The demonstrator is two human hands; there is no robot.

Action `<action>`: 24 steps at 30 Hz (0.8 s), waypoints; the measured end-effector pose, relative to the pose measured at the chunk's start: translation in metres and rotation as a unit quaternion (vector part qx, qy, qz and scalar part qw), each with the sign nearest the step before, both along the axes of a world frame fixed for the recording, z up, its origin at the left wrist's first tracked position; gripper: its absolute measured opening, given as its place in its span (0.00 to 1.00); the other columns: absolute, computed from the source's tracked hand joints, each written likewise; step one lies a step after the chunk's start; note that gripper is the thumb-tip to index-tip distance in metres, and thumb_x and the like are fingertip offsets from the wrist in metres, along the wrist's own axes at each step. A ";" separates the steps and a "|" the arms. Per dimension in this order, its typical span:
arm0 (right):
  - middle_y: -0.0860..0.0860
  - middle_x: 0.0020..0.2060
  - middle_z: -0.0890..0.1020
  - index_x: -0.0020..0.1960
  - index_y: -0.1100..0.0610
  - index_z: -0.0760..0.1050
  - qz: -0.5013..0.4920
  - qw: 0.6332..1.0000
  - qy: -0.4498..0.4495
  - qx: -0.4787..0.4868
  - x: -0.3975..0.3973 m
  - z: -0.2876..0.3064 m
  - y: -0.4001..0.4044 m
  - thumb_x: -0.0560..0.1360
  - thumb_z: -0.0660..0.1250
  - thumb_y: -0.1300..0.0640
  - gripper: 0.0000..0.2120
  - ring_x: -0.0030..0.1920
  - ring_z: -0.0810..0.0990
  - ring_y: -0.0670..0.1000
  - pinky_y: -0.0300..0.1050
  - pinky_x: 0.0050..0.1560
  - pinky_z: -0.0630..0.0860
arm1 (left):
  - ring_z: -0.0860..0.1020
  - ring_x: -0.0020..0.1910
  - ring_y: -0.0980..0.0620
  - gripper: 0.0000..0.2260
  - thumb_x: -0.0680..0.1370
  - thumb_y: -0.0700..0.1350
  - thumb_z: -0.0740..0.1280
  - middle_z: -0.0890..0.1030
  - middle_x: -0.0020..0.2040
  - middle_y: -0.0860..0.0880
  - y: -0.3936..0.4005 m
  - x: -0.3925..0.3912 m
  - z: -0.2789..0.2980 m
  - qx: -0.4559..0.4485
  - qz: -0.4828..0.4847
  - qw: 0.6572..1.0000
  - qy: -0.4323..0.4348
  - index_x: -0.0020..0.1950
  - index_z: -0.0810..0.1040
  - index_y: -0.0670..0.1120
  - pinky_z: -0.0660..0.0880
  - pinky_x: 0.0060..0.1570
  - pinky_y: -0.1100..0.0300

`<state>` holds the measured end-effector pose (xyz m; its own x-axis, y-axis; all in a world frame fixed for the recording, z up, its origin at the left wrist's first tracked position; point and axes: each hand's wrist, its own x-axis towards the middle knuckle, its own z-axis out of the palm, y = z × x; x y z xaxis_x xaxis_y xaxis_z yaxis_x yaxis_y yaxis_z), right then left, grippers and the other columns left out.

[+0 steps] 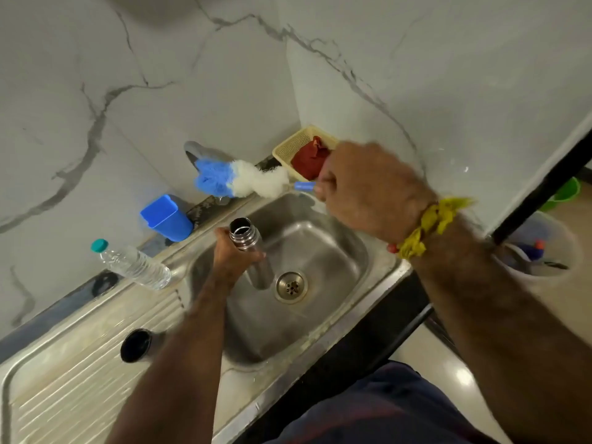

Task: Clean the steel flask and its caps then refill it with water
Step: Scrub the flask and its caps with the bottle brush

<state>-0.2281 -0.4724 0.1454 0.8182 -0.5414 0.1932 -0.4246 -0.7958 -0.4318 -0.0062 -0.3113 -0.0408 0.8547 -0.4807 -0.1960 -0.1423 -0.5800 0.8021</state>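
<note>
My left hand (235,256) has its fingers wrapped round the steel flask (251,251), open mouth up over the sink (378,274) (cap's off). Up right of those fingers, my right hand (368,190) grips the bottle brush (243,181). The fluffy head looks wider than the mouth, so a crooked push could jam it or tip the flask.

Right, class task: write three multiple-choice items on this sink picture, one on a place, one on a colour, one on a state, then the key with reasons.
1. Where does the black cap lie? A in the basin; B on the draining board; C in the basket.
2. What colour is the plastic bottle's cap? A teal; B red; C yellow.
3. The steel flask's mouth is: A capped; B open; C plugged by the brush.

Key: 1 B, black cap on the ribbed draining board. 2 A, plastic bottle. 3 B, left hand holds steel flask uncapped; right hand holds brush apart.
</note>
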 end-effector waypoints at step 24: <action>0.39 0.34 0.75 0.63 0.53 0.77 0.085 0.951 -0.090 0.284 -0.013 -0.167 0.079 0.79 0.66 0.63 0.14 0.36 0.77 0.39 0.27 0.37 0.72 | 0.83 0.56 0.44 0.25 0.82 0.60 0.61 0.83 0.57 0.41 0.056 -0.037 -0.007 -0.305 0.257 0.847 0.352 0.70 0.75 0.43 0.81 0.56 0.47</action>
